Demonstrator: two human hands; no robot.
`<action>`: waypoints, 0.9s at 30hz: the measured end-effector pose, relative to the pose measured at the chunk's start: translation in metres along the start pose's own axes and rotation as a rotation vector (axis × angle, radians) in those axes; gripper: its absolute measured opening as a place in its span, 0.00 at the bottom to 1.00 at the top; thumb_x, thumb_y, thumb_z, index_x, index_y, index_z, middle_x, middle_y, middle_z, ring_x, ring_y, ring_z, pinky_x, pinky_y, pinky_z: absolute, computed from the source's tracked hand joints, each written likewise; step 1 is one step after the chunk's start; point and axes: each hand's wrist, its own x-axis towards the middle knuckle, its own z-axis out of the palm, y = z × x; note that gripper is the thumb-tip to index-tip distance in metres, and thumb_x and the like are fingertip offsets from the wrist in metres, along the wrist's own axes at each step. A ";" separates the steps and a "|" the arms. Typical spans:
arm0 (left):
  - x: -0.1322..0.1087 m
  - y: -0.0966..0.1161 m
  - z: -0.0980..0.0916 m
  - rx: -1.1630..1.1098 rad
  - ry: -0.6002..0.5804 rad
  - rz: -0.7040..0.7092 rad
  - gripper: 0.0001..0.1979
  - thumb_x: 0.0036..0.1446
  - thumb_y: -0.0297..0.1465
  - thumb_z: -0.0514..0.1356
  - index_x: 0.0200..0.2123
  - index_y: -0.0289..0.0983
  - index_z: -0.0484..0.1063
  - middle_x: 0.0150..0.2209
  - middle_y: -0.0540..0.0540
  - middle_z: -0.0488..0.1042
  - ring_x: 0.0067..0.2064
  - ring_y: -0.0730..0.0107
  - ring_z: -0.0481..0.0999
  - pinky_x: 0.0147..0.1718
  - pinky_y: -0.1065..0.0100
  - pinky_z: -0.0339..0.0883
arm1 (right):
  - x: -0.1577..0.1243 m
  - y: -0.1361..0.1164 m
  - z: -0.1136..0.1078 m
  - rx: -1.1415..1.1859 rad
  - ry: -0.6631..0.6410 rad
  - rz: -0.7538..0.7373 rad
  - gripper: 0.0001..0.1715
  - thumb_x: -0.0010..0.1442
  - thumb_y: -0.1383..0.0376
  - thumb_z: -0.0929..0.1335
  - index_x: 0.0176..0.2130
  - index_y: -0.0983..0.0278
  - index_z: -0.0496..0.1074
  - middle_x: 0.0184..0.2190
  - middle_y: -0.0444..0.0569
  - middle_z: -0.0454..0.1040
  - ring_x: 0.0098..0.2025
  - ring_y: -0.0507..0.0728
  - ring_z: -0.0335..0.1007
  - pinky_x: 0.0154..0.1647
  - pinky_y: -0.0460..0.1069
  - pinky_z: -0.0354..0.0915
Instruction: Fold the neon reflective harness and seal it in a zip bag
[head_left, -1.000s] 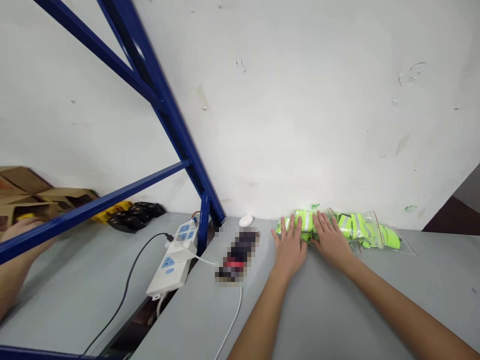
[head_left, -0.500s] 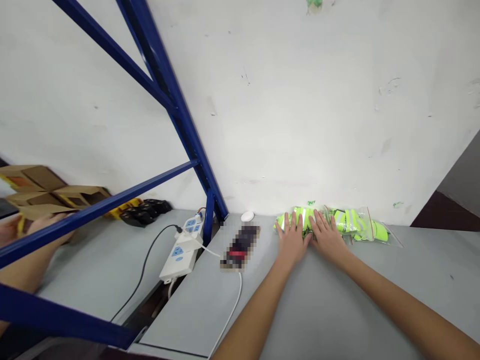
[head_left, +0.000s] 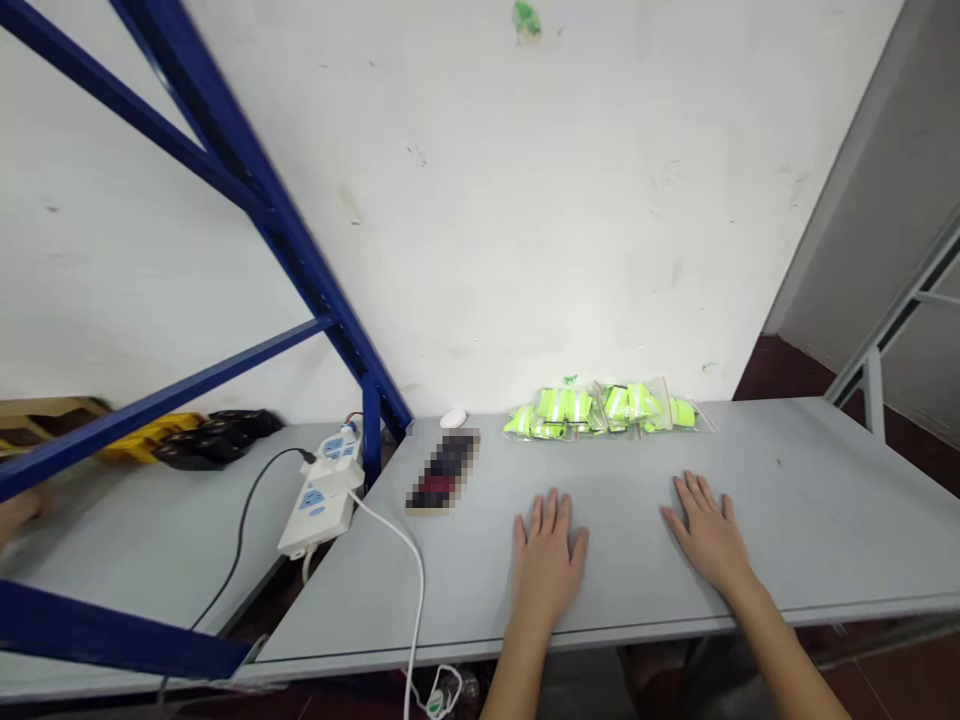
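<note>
My left hand lies flat on the grey tabletop, palm down with its fingers spread and nothing in it. To its right, my right hand rests the same way, also empty. Beyond both hands, against the wall, sits a row of clear plastic bags holding neon-yellow reflective bands. Neither hand touches the bags. A phone, blurred out in the picture, lies left of them, with a white oval object behind it.
A white power strip with plugs and a white cable lies at the left. The blue metal frame divides off another table, with black and yellow items, cardboard boxes and part of another person's hand.
Both my hands have come off the bagged yellow bands and back towards the table's near edge, moving apart. The view has shifted to the right. The other person's arms have mostly left the view.
</note>
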 end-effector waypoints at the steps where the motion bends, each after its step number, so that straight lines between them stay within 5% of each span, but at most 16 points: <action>1: 0.001 0.001 -0.001 0.008 -0.004 0.005 0.30 0.65 0.42 0.42 0.66 0.37 0.52 0.69 0.45 0.46 0.69 0.52 0.44 0.64 0.43 0.40 | 0.000 -0.002 -0.002 0.004 -0.002 0.006 0.40 0.66 0.47 0.51 0.67 0.68 0.51 0.69 0.55 0.46 0.70 0.64 0.37 0.66 0.68 0.39; 11: 0.003 0.004 -0.002 0.047 -0.043 -0.019 0.31 0.65 0.42 0.41 0.67 0.36 0.49 0.69 0.42 0.42 0.70 0.49 0.42 0.62 0.38 0.36 | -0.002 -0.003 -0.006 0.051 -0.020 0.015 0.39 0.66 0.46 0.51 0.67 0.66 0.51 0.69 0.54 0.46 0.71 0.62 0.36 0.66 0.67 0.37; 21: 0.053 -0.009 -0.004 0.084 -0.116 0.040 0.35 0.63 0.48 0.42 0.68 0.37 0.47 0.70 0.40 0.39 0.69 0.42 0.38 0.59 0.32 0.34 | -0.002 -0.010 -0.004 0.124 -0.004 0.048 0.39 0.65 0.45 0.54 0.67 0.61 0.51 0.69 0.53 0.48 0.70 0.61 0.39 0.67 0.66 0.39; 27: 0.058 -0.011 -0.001 0.091 -0.098 0.050 0.34 0.63 0.47 0.43 0.68 0.38 0.47 0.70 0.41 0.39 0.69 0.43 0.38 0.60 0.33 0.33 | -0.001 -0.011 -0.005 0.136 -0.009 0.061 0.39 0.65 0.45 0.54 0.67 0.61 0.51 0.69 0.52 0.47 0.70 0.62 0.40 0.67 0.67 0.38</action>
